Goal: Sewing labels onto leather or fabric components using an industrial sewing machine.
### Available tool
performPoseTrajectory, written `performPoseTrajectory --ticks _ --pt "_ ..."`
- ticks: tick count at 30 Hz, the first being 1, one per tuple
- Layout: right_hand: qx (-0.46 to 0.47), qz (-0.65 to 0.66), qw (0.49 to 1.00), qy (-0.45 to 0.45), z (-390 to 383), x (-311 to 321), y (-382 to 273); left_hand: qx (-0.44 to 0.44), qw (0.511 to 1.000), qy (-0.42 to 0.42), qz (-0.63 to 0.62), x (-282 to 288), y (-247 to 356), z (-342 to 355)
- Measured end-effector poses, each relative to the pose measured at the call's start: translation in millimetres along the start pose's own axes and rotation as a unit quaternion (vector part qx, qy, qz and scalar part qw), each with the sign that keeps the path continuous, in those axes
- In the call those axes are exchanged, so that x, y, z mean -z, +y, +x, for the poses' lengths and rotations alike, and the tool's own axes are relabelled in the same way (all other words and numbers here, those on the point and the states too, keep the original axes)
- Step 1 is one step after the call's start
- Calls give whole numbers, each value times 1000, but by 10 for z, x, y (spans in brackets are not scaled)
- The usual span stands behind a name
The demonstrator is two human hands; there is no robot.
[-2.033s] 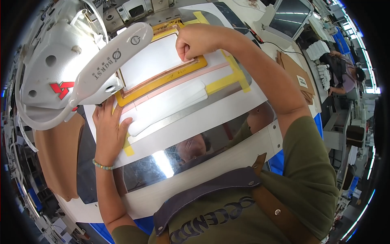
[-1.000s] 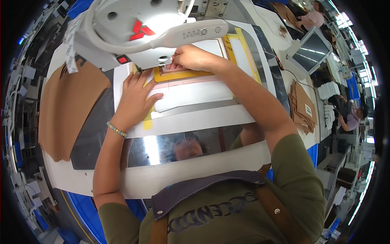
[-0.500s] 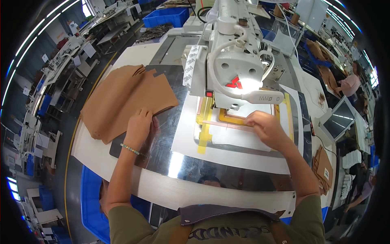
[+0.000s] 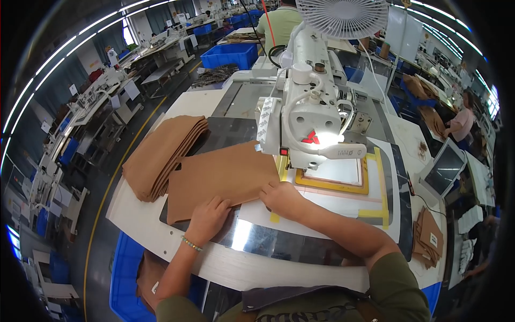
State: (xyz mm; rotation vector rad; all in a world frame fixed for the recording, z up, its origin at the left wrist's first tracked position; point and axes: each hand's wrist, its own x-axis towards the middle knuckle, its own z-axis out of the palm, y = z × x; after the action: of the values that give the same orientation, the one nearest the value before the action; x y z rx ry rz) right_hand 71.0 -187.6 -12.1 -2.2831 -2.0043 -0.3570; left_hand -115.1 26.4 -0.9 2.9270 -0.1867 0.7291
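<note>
A brown fabric panel (image 4: pixel 222 177) lies flat in front of me, partly over the dark shiny plate and up to the left edge of a white template sheet (image 4: pixel 343 194). Its near edge is pinched in my left hand (image 4: pixel 210 217). Further right, my right hand (image 4: pixel 281 199) is closed on the panel's near right corner, fingers bent. To the left rests a folded stack of the same brown panels (image 4: pixel 163 158). Behind the template stands the white sewing machine head (image 4: pixel 311 121), its lamp lit, above a yellow-edged frame (image 4: pixel 338 185).
A screen (image 4: pixel 444 163) and brown pieces (image 4: pixel 427 239) sit on the right. Below the table's left edge is a blue bin (image 4: pixel 120 279) with brown fabric; another blue bin (image 4: pixel 229 55) stands behind. A fan (image 4: pixel 343 16) rises above the machine. People work farther off.
One panel has come off the stack and slid right toward the template. My right hand has left the yellow-edged frame and taken the panel's right corner; my left hand moved right and nearer.
</note>
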Motion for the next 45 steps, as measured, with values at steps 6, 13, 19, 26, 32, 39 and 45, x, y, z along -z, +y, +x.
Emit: performPoseTrajectory --ticks 6,13,19,26,32,39,45 --pt "-38 66 997 12 -132 -7 155 -8 1000 16 21 129 -431 -523" --pt "24 -35 993 112 -172 -91 268 71 989 -45 125 258 -674 -699" --pt "13 -46 987 155 -244 -90 200 43 986 -75 145 244 -889 -617" --pt "-23 -82 986 145 -563 -8 329 -31 985 -93 144 20 -1067 -168" --pt "-34 -105 988 107 -1372 316 652 -144 984 -61 81 -424 -689 589" --pt "-91 -189 978 8 -2372 660 1002 -304 952 -26 15 -954 -52 1363" --pt "-168 -232 958 30 -2786 553 1153 -287 954 -88 15 -1069 328 1467"
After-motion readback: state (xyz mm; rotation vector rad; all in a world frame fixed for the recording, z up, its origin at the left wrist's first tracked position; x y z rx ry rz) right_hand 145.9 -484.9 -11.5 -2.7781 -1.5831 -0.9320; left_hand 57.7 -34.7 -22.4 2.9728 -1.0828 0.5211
